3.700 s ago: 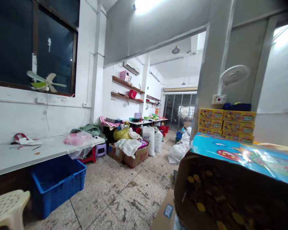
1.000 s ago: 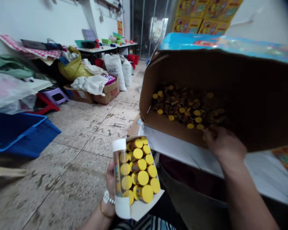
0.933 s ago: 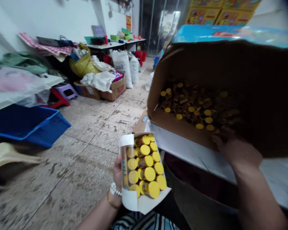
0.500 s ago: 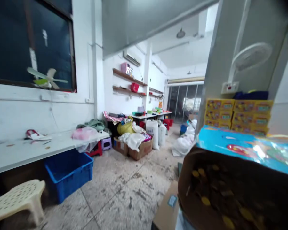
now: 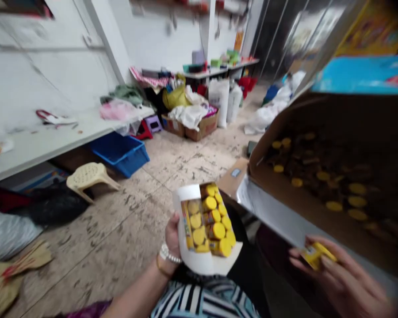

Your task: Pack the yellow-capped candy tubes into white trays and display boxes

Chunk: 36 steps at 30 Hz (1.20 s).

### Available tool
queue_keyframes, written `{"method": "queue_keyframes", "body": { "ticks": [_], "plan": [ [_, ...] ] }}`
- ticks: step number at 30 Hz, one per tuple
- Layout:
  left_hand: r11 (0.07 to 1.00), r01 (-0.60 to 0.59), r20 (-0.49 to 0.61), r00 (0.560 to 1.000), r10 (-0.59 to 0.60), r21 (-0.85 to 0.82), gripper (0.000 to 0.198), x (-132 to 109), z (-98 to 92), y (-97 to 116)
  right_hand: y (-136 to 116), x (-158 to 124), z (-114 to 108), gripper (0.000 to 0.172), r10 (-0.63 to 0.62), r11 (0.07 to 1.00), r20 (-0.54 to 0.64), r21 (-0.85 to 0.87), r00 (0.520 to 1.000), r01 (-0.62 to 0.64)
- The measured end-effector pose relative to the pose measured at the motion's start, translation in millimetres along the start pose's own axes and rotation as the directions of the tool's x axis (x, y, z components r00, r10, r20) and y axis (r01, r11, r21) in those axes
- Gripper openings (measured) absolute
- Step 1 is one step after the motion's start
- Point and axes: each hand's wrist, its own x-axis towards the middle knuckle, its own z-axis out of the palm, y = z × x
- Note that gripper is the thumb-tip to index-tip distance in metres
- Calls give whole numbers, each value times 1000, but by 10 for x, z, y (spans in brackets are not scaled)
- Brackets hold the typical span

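My left hand (image 5: 172, 238), with a white watch or bracelet at the wrist, grips the side of an open display box (image 5: 187, 260). White flaps stand out from this box, and several small tubs with round yellow lids (image 5: 218, 230) lie in it, some behind a clear window. Over at the lower right, my right hand (image 5: 348, 274) pinches a small yellow tub (image 5: 315, 255) between thumb and fingers. Just beyond it is a large open cardboard carton (image 5: 275, 216), dark inside, where several loose yellow-lidded tubs (image 5: 334, 206) lie.
A white table (image 5: 53, 139) runs along the left wall, with a blue crate (image 5: 128, 159) beneath its edge and a cream stool (image 5: 89, 176) in front. Stuffed cartons (image 5: 204, 128) and white sacks (image 5: 219, 99) stand farther back. A tied sack (image 5: 3, 287) lies lower left.
The view has tilted down and shifted. Both my hands have come into sight, the left with the display box and the right with a yellow tub.
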Motion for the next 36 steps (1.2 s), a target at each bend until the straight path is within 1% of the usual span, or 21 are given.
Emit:
{"method": "queue_keyframes", "body": {
  "ticks": [1,2,3,4,5,7,9,12,14,16,18,21,24,26,28,30,31,32,34,35,36],
  "plan": [
    [1000,-3,-42,999,3,10,59,2,-45,-13,-8,-92,52,37,37,999,13,-29,999,-37],
    [1000,-10,-79,997,11,23,57,4,-84,-33,-47,-164,129,37,17,997,7,-79,1000,-16],
    [999,-23,-112,993,26,30,56,5,-116,-58,-108,-216,225,34,-66,989,-6,-137,998,64],
    [999,-30,-139,990,35,37,55,4,-137,-88,-181,-251,333,30,-177,968,2,-180,984,174],
    [999,-37,-157,987,43,39,54,4,-149,-121,-255,-272,448,26,-294,936,31,-194,955,295],
    [999,-34,-179,983,39,28,53,7,-150,-190,-370,-281,669,24,-474,853,137,-173,870,492],
    [1000,-16,-183,983,18,11,54,20,-137,-256,-410,-263,856,26,-563,779,248,-160,788,607],
    [1000,1,-151,989,-2,-7,56,54,-110,-331,-360,-228,1049,29,-601,687,373,-210,707,696],
    [999,28,-112,993,-30,-18,56,75,-98,-358,-316,-218,1108,35,-600,631,450,-241,661,737],
    [997,65,-71,995,-67,-28,57,89,-100,-365,-301,-220,1113,43,-585,576,523,-269,619,772],
    [997,71,-31,997,-72,-31,56,92,-119,-354,-318,-229,1071,49,-557,524,586,-301,588,797],
    [997,69,69,995,-67,-33,49,83,-154,-316,-372,-229,971,46,-541,456,644,-316,542,832],
    [992,116,195,975,-104,-55,43,87,-152,-288,-404,-199,910,35,-542,429,660,-316,521,846],
    [983,166,257,956,-142,-74,46,111,-128,-291,-395,-162,914,24,-566,434,648,-292,510,852],
    [979,185,292,944,-151,-92,50,146,-93,-308,-375,-123,939,16,-642,421,595,-253,483,871],
    [980,168,314,941,-127,-110,51,177,-57,-328,-365,-103,963,18,-703,405,533,-243,470,881],
    [979,167,325,938,-122,-114,50,188,-45,-335,-371,-104,972,20,-702,414,523,-253,484,874],
    [978,174,336,933,-127,-114,50,195,-38,-338,-387,-111,977,21,-675,438,534,-266,509,859],
    [972,207,359,920,-156,-108,49,199,-47,-336,-443,-125,968,24,-580,498,595,-281,556,820],
    [967,230,364,915,-176,-109,49,197,-61,-332,-477,-119,945,25,-542,520,625,-276,562,808],
    [962,250,367,910,-194,-111,49,193,-78,-324,-507,-98,904,26,-521,532,646,-266,558,804]
  ]
}}
